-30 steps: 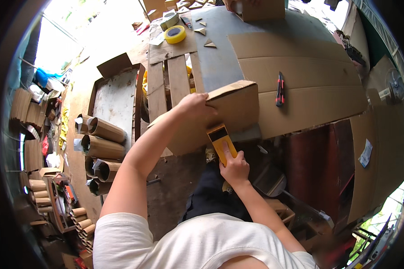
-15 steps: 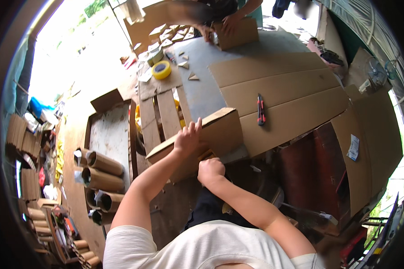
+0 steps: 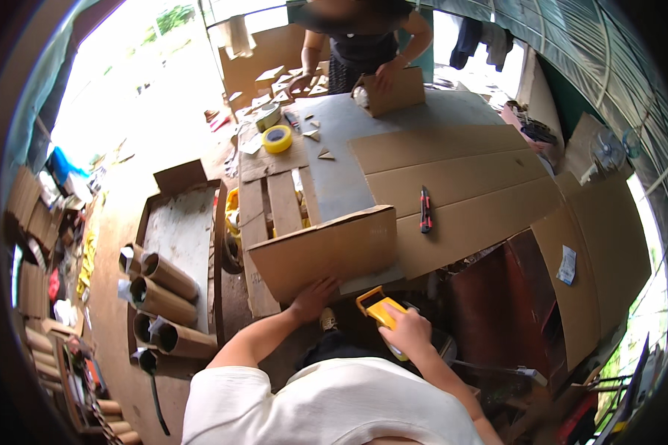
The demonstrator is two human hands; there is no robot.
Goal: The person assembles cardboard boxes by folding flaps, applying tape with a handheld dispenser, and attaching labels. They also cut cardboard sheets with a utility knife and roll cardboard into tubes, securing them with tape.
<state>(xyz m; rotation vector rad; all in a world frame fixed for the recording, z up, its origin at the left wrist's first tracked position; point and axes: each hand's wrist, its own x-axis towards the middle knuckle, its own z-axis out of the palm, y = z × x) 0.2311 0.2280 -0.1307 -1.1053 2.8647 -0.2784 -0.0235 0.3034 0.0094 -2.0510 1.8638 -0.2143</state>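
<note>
Since the earlier frame, the right hand (image 3: 407, 331) has withdrawn from the brown cardboard box (image 3: 326, 252), gripping a yellow handheld tape dispenser (image 3: 382, 315). The left hand (image 3: 313, 297) presses flat against the box at the worktable's (image 3: 334, 185) near edge.

left hand (image 3: 313, 297) on cardboard box (image 3: 325, 252), right hand (image 3: 407, 331) gripping yellow tool (image 3: 379, 310)

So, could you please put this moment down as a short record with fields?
left hand: touching the lower near edge of the cardboard box
right hand: holding a yellow tape dispenser, below the box
box: on the near edge of the worktable
on the table: red-and-black utility knife, yellow tape roll, flat cardboard sheets
far side: another person handling a second box
</note>
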